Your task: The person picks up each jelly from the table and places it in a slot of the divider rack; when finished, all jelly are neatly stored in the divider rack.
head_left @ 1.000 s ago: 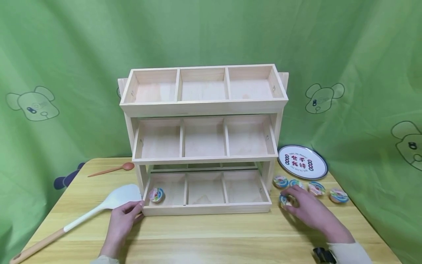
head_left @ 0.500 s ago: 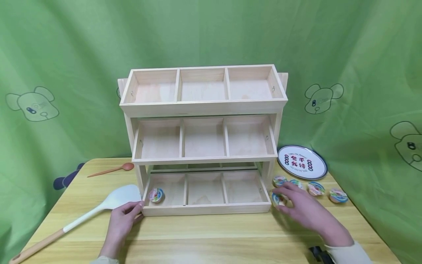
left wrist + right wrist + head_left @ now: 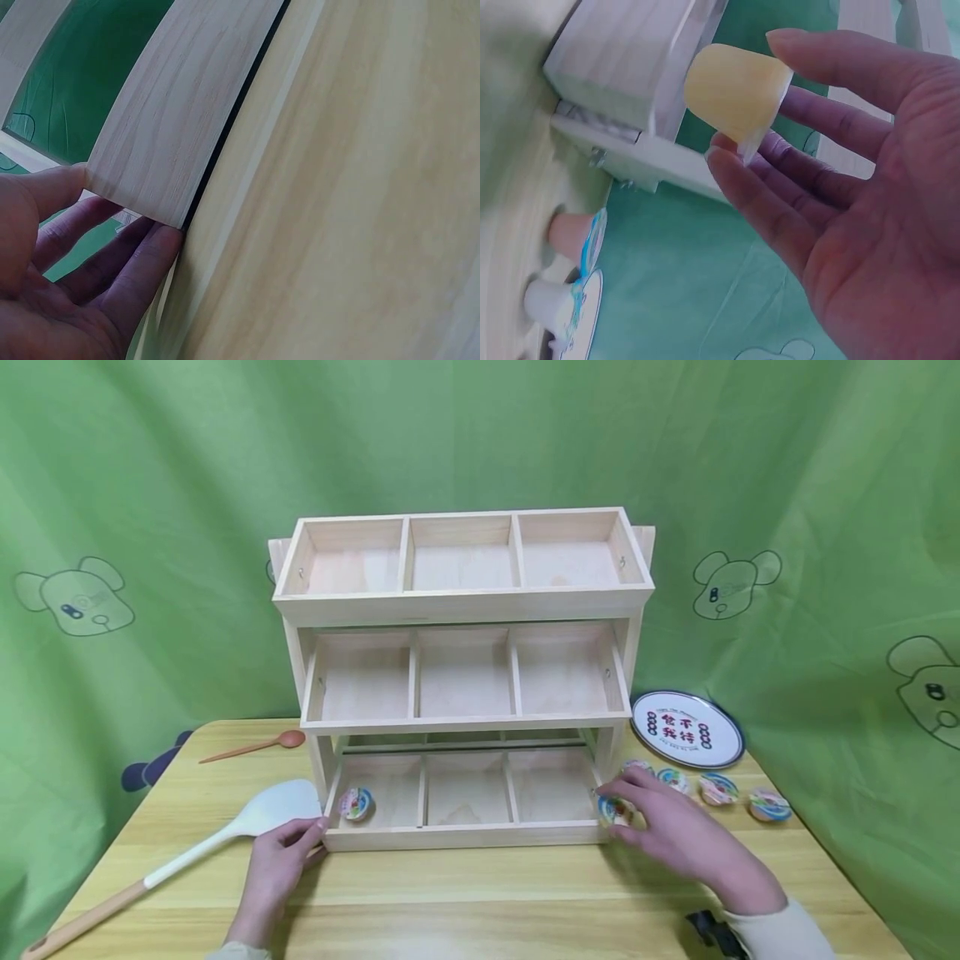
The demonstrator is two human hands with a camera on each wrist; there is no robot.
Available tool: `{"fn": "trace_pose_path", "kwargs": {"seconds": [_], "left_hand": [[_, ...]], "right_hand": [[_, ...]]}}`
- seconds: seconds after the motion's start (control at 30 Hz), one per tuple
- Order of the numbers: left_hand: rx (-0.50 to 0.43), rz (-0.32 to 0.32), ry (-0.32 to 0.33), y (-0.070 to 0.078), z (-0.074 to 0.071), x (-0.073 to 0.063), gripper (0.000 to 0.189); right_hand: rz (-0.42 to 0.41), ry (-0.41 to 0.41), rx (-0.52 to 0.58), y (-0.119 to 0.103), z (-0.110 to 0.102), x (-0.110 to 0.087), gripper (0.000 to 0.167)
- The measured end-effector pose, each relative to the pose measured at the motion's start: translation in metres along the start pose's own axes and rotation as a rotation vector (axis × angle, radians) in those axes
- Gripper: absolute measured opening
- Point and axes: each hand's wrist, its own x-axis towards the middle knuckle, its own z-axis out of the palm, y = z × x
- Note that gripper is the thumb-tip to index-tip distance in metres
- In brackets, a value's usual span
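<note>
My right hand (image 3: 678,831) pinches the rim of a jelly cup (image 3: 612,811) between thumb and fingers, level with the right end of the bottom tray. In the right wrist view this jelly cup (image 3: 733,91) is yellow and lies tilted, close by the tray's end. My left hand (image 3: 273,870) grips the left front corner of the bottom tray (image 3: 468,837) of a three-tier wooden rack, thumb at the top edge and fingertips at the lower one. Another jelly cup (image 3: 356,804) sits in that tray's left compartment.
Several jelly cups (image 3: 718,788) stand right of the rack, before an oval plate (image 3: 693,747) with red lettering. On the left lie a white spatula (image 3: 277,806) with a wooden handle and a small reddish spoon (image 3: 291,738). A green curtain (image 3: 465,435) hangs behind.
My right hand has moved left with the jelly cup, from the table beside the rack to the bottom tray's right end. My left hand has stayed on the tray corner.
</note>
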Motion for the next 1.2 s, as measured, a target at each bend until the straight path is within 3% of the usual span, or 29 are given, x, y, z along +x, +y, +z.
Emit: {"fn": "trace_pose_path", "kwargs": {"seconds": [0.73,1.2], "left_hand": [[-0.007,-0.004,-0.005,0.0,-0.001,0.0,0.031],[-0.011,-0.021,-0.004,-0.002,-0.002,0.002,0.031]], "right_hand": [[-0.153,-0.051,0.028,-0.038,0.02,0.03,0.041],[-0.154,-0.105,0.091,-0.057,0.033,0.047,0.039]]}}
